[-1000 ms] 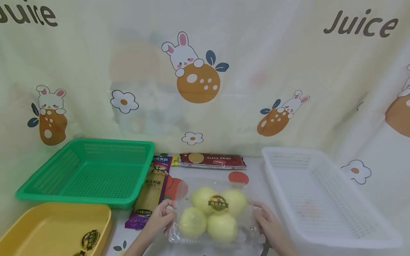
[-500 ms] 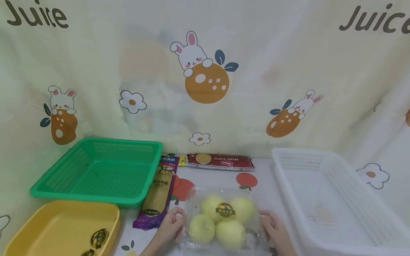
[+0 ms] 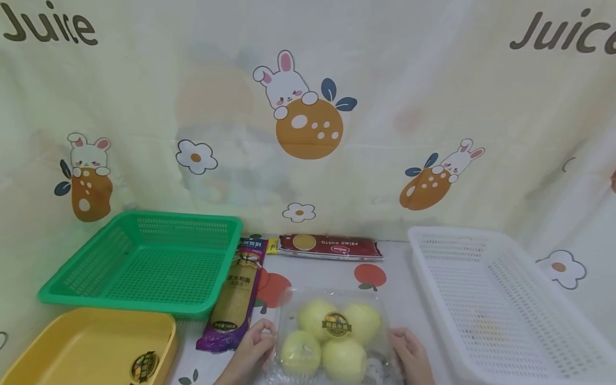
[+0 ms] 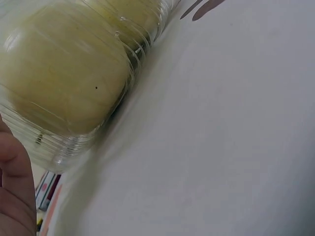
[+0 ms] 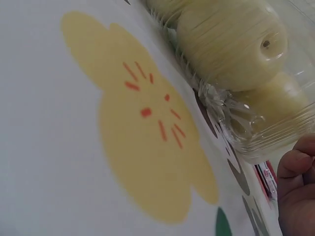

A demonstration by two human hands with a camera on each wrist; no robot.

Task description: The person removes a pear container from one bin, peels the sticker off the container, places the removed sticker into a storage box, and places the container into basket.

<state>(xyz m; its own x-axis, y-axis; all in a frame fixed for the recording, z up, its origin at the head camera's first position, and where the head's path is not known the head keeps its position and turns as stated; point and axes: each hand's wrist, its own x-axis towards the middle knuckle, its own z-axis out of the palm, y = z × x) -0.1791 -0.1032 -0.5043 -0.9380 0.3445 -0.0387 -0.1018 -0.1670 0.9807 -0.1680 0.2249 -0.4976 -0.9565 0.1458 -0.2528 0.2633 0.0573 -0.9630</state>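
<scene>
A clear plastic box with a dark round label lies low in the middle of the head view. Several pale yellow apples show through its lid. My left hand grips the box's left side with curled fingers. On the opposite side, my right hand holds the edge in the same way. In the left wrist view, part of the left hand shows beside the ribbed plastic wall, close over the white cloth. The right wrist view catches the right hand at a box corner.
To the left stand a green basket and a yellow tray. A pasta packet lies between them and the box. Behind is a red biscuit packet; on the right, a white basket. A printed curtain hangs behind.
The box of apples has come down and slightly closer to me, with both hands staying on its sides. The head view has swung a little to the left.
</scene>
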